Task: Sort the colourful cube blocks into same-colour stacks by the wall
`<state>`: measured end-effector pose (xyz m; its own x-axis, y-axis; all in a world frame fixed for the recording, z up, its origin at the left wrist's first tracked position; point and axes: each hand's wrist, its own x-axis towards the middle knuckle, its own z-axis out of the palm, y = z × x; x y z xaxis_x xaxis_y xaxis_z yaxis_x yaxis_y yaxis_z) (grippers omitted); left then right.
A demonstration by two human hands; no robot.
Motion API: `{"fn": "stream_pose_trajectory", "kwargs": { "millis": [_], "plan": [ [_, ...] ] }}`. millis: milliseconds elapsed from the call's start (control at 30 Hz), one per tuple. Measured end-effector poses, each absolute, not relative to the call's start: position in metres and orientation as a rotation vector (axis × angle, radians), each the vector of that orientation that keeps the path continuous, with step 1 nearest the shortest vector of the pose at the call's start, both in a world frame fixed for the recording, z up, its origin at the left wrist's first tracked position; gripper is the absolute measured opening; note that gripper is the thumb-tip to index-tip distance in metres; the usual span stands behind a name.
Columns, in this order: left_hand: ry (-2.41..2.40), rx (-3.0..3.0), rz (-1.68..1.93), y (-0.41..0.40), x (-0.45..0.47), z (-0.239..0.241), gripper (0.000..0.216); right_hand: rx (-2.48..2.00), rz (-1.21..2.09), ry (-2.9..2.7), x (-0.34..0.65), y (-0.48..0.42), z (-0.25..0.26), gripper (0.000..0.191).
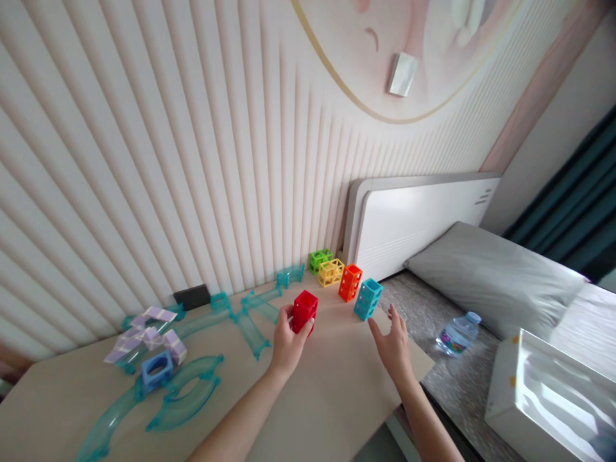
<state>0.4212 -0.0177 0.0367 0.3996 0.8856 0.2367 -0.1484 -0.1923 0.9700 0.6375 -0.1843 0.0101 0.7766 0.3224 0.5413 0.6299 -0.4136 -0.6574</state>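
Note:
Between the thumb and fingers of my left hand (pixel 289 343) is a red hollow building block (pixel 305 310), held upright at the middle of the table. My right hand (pixel 393 343) is empty, its fingers apart, just right of a teal block tower (pixel 368 299) near the table's right edge. An orange block tower (pixel 350 283) stands left of the teal one. Farther back are a yellow block piece (pixel 331 273) and a green block piece (pixel 320 260), close to the wall.
Translucent teal track pieces (pixel 192 401) spread over the left of the table (pixel 308 410), with a blue block (pixel 156 371), purple-white pieces (pixel 176 347) and a black box (pixel 192 297). On the bed at right are a water bottle (pixel 458 333), a white box (pixel 505 385) and a pillow (pixel 495 276).

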Motion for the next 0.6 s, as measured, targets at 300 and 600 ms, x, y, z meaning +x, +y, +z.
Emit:
{"fn": "stream_pose_trajectory", "kwargs": {
  "millis": [300, 600],
  "plan": [
    [0.668, 1.449, 1.065, -0.029, 0.43, 0.035, 0.044, -1.92, -0.325, -0.835, 0.579, -0.177, 0.011, 0.061],
    [0.482, 1.398, 0.901, -0.081, 0.44, 0.056, 0.042, -1.803, -0.098, -1.031, 0.52, -0.174, 0.013, 0.051]
  ]
}}
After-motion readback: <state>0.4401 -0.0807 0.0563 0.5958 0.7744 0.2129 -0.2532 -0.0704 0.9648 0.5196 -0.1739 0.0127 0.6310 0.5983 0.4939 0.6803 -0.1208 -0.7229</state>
